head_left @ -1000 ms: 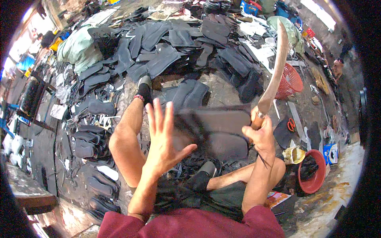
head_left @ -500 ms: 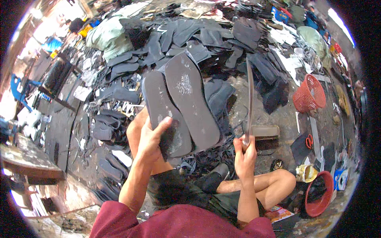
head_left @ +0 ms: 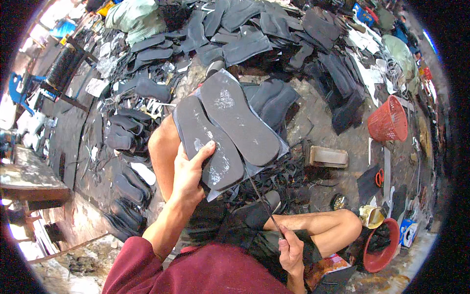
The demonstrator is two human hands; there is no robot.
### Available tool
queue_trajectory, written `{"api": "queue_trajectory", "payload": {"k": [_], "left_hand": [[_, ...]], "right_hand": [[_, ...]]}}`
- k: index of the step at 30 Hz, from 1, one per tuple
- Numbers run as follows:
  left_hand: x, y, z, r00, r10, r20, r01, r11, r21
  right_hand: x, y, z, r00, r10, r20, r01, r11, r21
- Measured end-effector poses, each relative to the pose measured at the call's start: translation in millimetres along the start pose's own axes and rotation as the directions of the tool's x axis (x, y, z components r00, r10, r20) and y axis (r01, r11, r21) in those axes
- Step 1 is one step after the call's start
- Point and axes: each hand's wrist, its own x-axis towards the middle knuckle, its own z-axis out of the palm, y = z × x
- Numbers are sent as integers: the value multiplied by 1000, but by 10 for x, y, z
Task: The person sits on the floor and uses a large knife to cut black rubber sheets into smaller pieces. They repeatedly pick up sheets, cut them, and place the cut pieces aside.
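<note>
My left hand (head_left: pixel 190 171) grips a pair of dark grey shoe soles (head_left: pixel 241 125) set side by side on a thin sheet (head_left: pixel 283 148), its thumb pressed on top of the left one. Whitish smears mark both soles. In my right hand (head_left: pixel 293 249) is a long thin knife (head_left: pixel 263 197), its fingers closed round the lower end. The blade slants up and left, and its far end meets the sheet's lower edge by the gap between the soles. How far the tip reaches in is hidden.
Dark sole pieces (head_left: pixel 245 47) lie heaped at the far side, with stacked soles (head_left: pixel 131 186) to my left. Rightward are a grey block (head_left: pixel 329 157), a red basket (head_left: pixel 388 120), orange-handled scissors (head_left: pixel 379 178) and a red basin (head_left: pixel 381 255). My bent knees flank black scraps.
My right hand has come down and toward me, swinging the knife from upright to slanting against the sheet's edge. The soles have tilted slightly, and the view has shifted a little.
</note>
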Motion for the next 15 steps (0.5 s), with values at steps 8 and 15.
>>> {"api": "queue_trajectory", "payload": {"k": [8,15], "left_hand": [[-108,-159,-78,1000,17,5,-17,990,136],[-136,-117,-172,1000,14,18,-18,971,238]], "right_hand": [[640,-185,392,975,-214,-57,207,972,-108],[1173,-152,635,928,-367,-64,355,924,-142]]}}
